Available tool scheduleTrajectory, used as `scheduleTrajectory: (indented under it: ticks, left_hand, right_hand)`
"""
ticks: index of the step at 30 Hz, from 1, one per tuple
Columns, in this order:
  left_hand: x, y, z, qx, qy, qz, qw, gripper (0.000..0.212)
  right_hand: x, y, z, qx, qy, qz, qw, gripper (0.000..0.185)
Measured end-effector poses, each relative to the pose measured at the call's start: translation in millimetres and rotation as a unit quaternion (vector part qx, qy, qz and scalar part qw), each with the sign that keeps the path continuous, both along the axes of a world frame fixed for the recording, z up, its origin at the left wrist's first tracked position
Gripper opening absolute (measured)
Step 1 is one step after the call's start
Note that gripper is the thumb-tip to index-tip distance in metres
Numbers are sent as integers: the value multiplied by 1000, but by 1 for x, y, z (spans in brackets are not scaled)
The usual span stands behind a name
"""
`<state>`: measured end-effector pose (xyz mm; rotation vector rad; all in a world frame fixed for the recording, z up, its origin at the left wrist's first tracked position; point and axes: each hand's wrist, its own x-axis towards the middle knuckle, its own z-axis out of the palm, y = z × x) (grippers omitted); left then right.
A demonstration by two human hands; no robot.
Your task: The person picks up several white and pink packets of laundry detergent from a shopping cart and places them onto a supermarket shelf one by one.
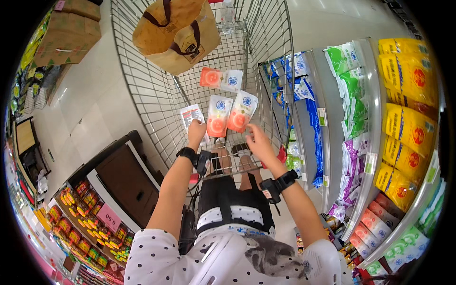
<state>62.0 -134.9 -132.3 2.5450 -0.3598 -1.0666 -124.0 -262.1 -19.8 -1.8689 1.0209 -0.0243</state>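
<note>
Inside a wire shopping cart [233, 53], my left hand [197, 132] grips a white pouch [192, 113] whose printed back faces up. Just right of it lie two orange-and-white pouches, a left one [218, 115] and a tilted right one [243, 111], fronts up. A third orange-and-white pouch [221, 79] lies crosswise beyond them. My right hand [259, 139] hovers by the lower end of the tilted pouch with its fingers apart; whether a fingertip touches it I cannot tell. Each wrist wears a black strap with a small device.
A tan tote bag [203, 39] with dark handles and a clear water bottle [228, 16] stand farther up the cart. Shelves [370, 107] of bagged goods run along the right. At left are a snack display [96, 221] and cardboard boxes [71, 35] beyond the tiled floor.
</note>
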Motion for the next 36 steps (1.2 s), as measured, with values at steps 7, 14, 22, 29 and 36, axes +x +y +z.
scheduleTrajectory:
  ticks: [7, 14, 22, 29, 36]
  left_hand:
    - [7, -23, -85, -46, 124, -24, 991, 38]
    - [-18, -22, -116, 24, 177, -28, 984, 88]
    - [-44, -41, -92, 162, 80, -81, 980, 88]
    - [-50, -6, -131, 23, 199, 14, 980, 65]
    - [-19, -26, -18, -126, 338, 98, 928, 45]
  right_hand:
    - [26, -1, -72, 113, 69, -54, 990, 34]
    - [11, -6, -112, 171, 117, -113, 972, 35]
    - [9, -13, -108, 188, 122, -146, 964, 36]
    - [5, -6, -100, 213, 111, -147, 960, 37]
    - [-4, 4, -83, 201, 52, -133, 969, 39]
